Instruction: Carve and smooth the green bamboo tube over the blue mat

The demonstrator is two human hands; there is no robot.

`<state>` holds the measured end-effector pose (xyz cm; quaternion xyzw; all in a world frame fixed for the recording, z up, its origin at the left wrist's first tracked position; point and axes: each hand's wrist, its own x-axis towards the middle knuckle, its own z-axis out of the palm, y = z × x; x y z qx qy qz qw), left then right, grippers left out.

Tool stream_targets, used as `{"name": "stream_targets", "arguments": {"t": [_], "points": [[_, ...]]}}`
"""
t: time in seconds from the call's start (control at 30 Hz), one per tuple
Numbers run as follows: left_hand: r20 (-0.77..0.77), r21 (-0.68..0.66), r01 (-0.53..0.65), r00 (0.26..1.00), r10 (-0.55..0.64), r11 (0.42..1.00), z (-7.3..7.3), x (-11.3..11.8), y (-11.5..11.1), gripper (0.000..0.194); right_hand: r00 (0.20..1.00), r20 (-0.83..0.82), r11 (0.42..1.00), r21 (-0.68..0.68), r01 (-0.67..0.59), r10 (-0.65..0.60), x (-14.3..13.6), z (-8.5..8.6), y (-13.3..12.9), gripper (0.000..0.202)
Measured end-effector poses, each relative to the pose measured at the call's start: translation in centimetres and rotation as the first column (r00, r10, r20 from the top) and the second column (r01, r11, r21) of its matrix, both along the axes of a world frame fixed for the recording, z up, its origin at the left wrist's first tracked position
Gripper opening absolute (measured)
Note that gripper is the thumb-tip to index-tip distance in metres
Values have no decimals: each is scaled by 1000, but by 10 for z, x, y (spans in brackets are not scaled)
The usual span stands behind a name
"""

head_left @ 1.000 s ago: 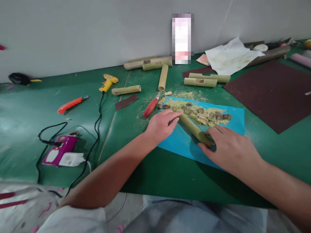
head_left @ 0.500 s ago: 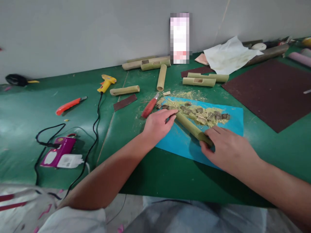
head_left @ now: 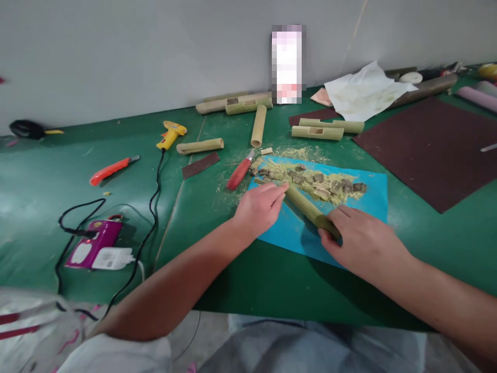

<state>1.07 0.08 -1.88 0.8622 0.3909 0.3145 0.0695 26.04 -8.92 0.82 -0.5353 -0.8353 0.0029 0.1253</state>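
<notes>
A green bamboo tube (head_left: 305, 205) slants over a blue sheet (head_left: 287, 242), held between my two hands. My left hand (head_left: 261, 208) is closed at the tube's far left end, fingertips pressed on it. Around the near right end wraps my right hand (head_left: 359, 230), with the thumb underneath. A thin pale strip (head_left: 261, 181) shows just beyond my left fingers; whether it belongs to the tube I cannot tell. Bamboo chips and shavings (head_left: 320, 181) lie heaped on the sheet behind the tube. A red-handled knife (head_left: 239, 172) rests left of the heap.
Several cut bamboo tubes (head_left: 317, 132) lie toward the wall. Left are a yellow glue gun (head_left: 172, 135), an orange utility knife (head_left: 111, 171) and a purple power strip (head_left: 95, 241) with black cable. A dark brown sheet (head_left: 430, 150) and white cloth (head_left: 368, 92) lie right.
My left hand has shifted slightly right and nearer to me along the tube, uncovering the thin strip beyond it. My right hand keeps its grip with little movement.
</notes>
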Motion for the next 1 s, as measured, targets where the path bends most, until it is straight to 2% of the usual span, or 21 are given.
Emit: {"name": "stream_targets", "arguments": {"t": [0.27,0.43,0.53,0.67,0.8,0.87,1.0], "points": [[-21,16,24,999,-24,1000,6,-10,0,30,1000,9,999,46,-1,1,1,3,3,14],[-45,12,15,999,-15,1000,7,-7,3,32,988,100,976,168,-135,120,-3,8,1,16],[-50,-9,3,999,-3,1000,6,-4,4,32,983,144,967,211,-143,114,-4,8,1,21],[-52,0,13,999,-13,1000,5,-5,2,33,994,78,982,170,-84,71,-4,6,1,22],[-27,8,2,1000,-2,1000,4,-7,2,32,974,202,976,173,-134,98,-8,4,-2,19],[-18,-3,-4,1000,4,1000,4,-7,3,31,967,244,982,154,-110,70,-8,2,-2,17],[-29,1,11,1000,-11,1000,3,-7,3,33,991,132,998,47,-32,26,-4,2,2,16]]}}
